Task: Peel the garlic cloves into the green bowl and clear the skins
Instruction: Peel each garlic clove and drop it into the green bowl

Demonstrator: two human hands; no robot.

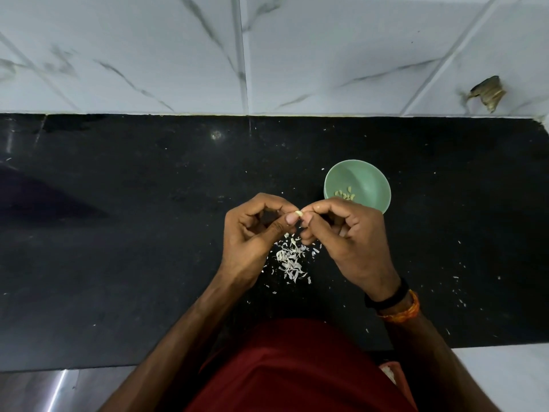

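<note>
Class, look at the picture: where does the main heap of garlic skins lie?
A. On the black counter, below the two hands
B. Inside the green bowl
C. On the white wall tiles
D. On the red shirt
A: the pale garlic skins lie piled on the black counter under the hands, while the green bowl holds only peeled cloves.

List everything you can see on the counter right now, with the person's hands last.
green bowl: one, pale green, on the counter beyond the right hand
peeled cloves: several, pale, inside the bowl
garlic clove: one, pale, pinched between both hands
skins: a heap plus scattered flecks, whitish, below the hands
counter: one, black
wall tiles: white marbled, behind the counter
wristbands: black and orange, right wrist
left hand: pinches the clove
right hand: pinches the clove
</note>
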